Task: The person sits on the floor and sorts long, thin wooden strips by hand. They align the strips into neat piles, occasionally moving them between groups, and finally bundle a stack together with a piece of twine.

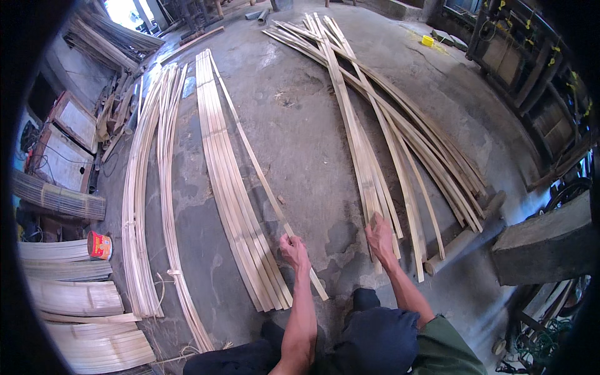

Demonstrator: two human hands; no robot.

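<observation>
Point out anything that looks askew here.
The strip pile on the right looks askew: its strips cross and fan out, unlike the flat row nearer the left hand. Dark floor patches might be damp.

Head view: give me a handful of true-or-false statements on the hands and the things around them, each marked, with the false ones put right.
1. The left hand holds a single narrow strip. True.
2. The right hand is raised above the head. False: it is low, at the near ends of strips in the right-hand pile.
3. A flat row of strips lies to the left of the narrow strip. True.
4. The red container is in the picture's upper right. False: the red container is at the left side.
5. A small yellow object is at the upper right. True.
</observation>
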